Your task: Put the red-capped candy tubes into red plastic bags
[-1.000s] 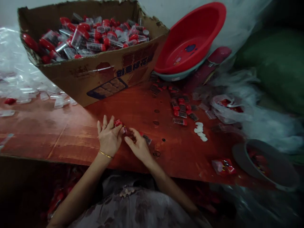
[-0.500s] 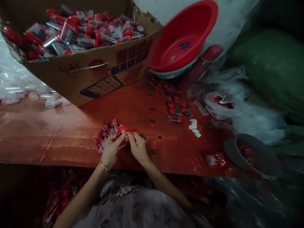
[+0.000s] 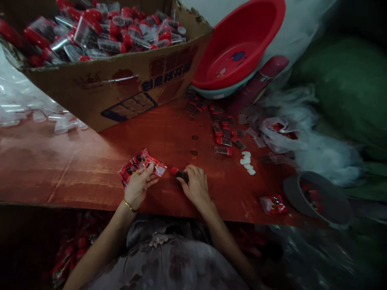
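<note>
Between its thumb and fingers, my left hand (image 3: 139, 186) pinches a small red and clear plastic packet (image 3: 157, 166) over the reddish table (image 3: 127, 141). A pile of similar red packets (image 3: 128, 171) lies just beyond that hand. Over to the right, my right hand (image 3: 195, 185) is closed on a small clear tube (image 3: 182, 175) with dark contents and a red cap, which points left toward the packet. Tube and packet are apart.
A cardboard box (image 3: 121, 88) full of red-capped tubes stands at the back left. Nested basins (image 3: 229, 60), loose tubes (image 3: 223, 141) and white pieces (image 3: 248, 163) are to the right. A grey bowl (image 3: 290, 193) and one filled packet (image 3: 273, 204) lie near the right front edge.
My hands have moved apart. The right hand has let go of the packet, shifted right and taken hold of a tube; the left still holds the packet.
</note>
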